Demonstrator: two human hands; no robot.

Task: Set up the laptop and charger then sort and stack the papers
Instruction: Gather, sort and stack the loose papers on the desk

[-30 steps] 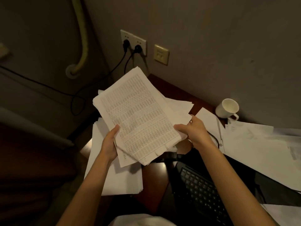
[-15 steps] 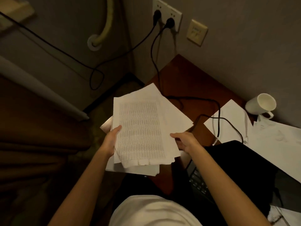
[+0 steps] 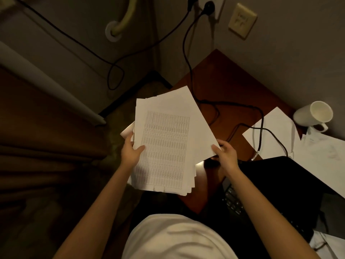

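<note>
Holding: both hands carry a loose stack of papers (image 3: 168, 139) at frame centre, above the near-left corner of the desk (image 3: 229, 85).
Left hand (image 3: 131, 153): grips the stack's left edge, thumb lying across the top sheet, fingers hidden beneath.
Right hand (image 3: 226, 156): pinches the stack's right corner, thumb on top, fingers curled under.
Papers: top sheet printed with a dense table; sheets below fan out unevenly, one plain sheet skewed toward 1 o'clock, edges ragged at the bottom.
Laptop (image 3: 261, 186): black, at 4 o'clock from the stack, on the desk; keyboard keys partly visible, right forearm crossing over it.
Charger cable (image 3: 261, 116): black, runs from the wall socket (image 3: 209, 4) at 12 o'clock down across the desk and loops toward the laptop; where it ends cannot be told.
Loose sheets (image 3: 317, 152): white, spread over the desk at 3 o'clock, one edge overlapping the laptop.
Mug (image 3: 315, 114): white, at 2 o'clock, on its side with its mouth facing the camera, near the wall, just beside the loose sheets.
Wall plate (image 3: 242, 20): cream, right of the socket.
Light: dim, detail in the shadows at 9 o'clock unreadable.
</note>
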